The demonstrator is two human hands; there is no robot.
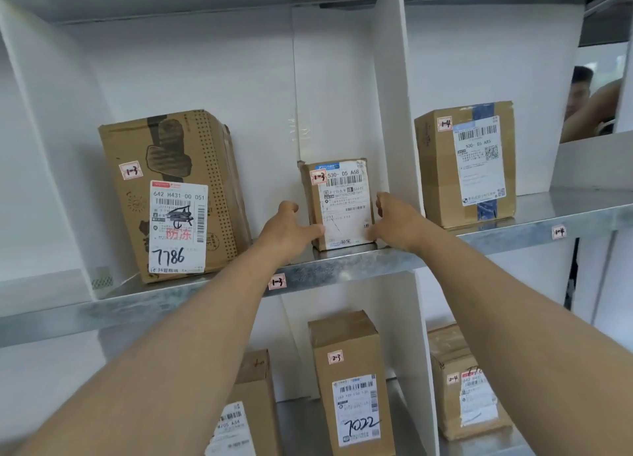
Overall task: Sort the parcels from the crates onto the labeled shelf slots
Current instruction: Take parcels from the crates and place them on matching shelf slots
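Note:
A small brown parcel (342, 203) tagged 1-3 stands upright on the metal shelf (359, 262), in the slot marked by a 1-3 label (277, 282) on the shelf edge. My left hand (291, 226) holds its lower left side, thumb across the front corner. My right hand (394, 222) holds its lower right side, thumb at the front. A large parcel (174, 195) tagged 1-3, with 7786 written on it, stands in the same slot to the left.
A white divider (394, 113) stands just right of the small parcel. Beyond it a parcel (469, 164) sits above a 1-4 label (559, 232). The lower shelf holds a 7022 parcel (349, 387) and two more parcels. A person (589, 102) is at the far right.

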